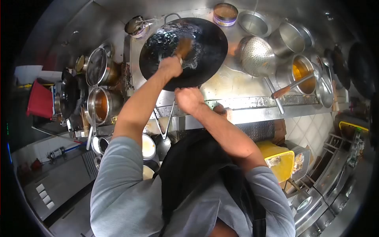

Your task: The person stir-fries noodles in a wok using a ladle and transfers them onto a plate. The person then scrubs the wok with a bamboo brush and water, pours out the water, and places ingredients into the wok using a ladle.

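Observation:
A large black wok [211, 49] is tilted on the steel stove top, with water splashing inside it. My left hand [171, 66] is closed round a brown tool, blurred by motion, that looks like a brush [184, 48]; its end is over the wok's wet inside. At the wok's near edge my right hand [189, 99] is closed on the rim or a handle there, mostly hidden by the fingers. A metal loop handle [172, 16] shows on the wok's far side.
Right of the wok lie a perforated strainer [256, 56], metal bowls and a pot of orange liquid [303, 73]. Cans stand behind the wok. Pots and a mesh strainer [97, 67] are at the left. Yellow bin [281, 162] stands low at the right.

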Action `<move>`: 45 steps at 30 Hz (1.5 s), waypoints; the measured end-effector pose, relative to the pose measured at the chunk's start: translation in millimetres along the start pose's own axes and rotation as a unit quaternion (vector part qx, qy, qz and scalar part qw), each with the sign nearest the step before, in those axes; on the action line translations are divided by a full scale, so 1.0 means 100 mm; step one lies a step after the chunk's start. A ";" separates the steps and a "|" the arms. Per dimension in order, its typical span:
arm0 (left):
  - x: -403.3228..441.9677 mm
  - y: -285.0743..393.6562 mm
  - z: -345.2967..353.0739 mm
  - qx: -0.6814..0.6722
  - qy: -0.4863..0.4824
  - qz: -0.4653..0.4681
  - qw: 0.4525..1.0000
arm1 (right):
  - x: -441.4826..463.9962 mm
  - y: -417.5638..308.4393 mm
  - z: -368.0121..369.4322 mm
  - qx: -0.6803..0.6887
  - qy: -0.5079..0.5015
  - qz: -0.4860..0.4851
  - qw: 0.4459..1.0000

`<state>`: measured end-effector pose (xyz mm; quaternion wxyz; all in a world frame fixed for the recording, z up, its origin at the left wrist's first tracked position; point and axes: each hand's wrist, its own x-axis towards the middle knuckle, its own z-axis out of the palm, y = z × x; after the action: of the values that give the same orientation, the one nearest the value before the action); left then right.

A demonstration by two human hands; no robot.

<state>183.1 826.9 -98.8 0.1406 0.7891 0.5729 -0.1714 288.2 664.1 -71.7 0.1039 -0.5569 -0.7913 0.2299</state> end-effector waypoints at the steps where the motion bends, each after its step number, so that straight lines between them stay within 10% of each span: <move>1: -0.38 0.08 -0.15 0.006 -0.021 0.051 0.998 | -0.02 0.00 -0.02 -0.003 -0.010 0.004 1.000; 5: -0.49 -0.76 0.03 0.209 -0.056 0.099 0.971 | 0.00 -0.03 -0.03 0.011 -0.006 0.013 1.000; 8: 0.03 -0.55 -0.33 0.041 0.056 -0.060 0.996 | 0.01 -0.08 -0.01 0.032 -0.010 0.005 0.999; 13: 0.35 0.27 0.08 -0.213 0.112 0.053 0.969 | -0.02 -0.02 -0.16 0.014 -0.011 -0.011 1.000; 21: -1.01 -0.84 -0.63 0.066 -0.129 0.121 0.982 | 0.01 0.02 0.05 -0.027 -0.014 0.014 0.999; 23: -1.00 -1.11 -0.72 0.103 -0.076 -0.047 0.991 | -0.17 0.01 -0.08 -0.028 0.033 -0.027 0.999; 28: -1.65 -1.34 -0.99 -0.098 0.159 -0.046 0.981 | -0.81 -0.07 -0.54 0.017 0.123 -0.093 0.988; 33: -2.42 -1.06 -0.88 -0.387 0.355 -0.012 0.851 | -1.18 -0.38 -0.73 0.118 0.234 -0.037 0.964; 45: -2.98 -0.84 -0.87 -0.478 0.464 -0.042 0.744 | -1.10 -0.36 -0.80 0.355 0.339 0.101 0.865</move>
<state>27.7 634.2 106.5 0.2086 0.5756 0.6069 0.5069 331.4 572.4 25.1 0.5326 -0.6028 -0.5116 0.3020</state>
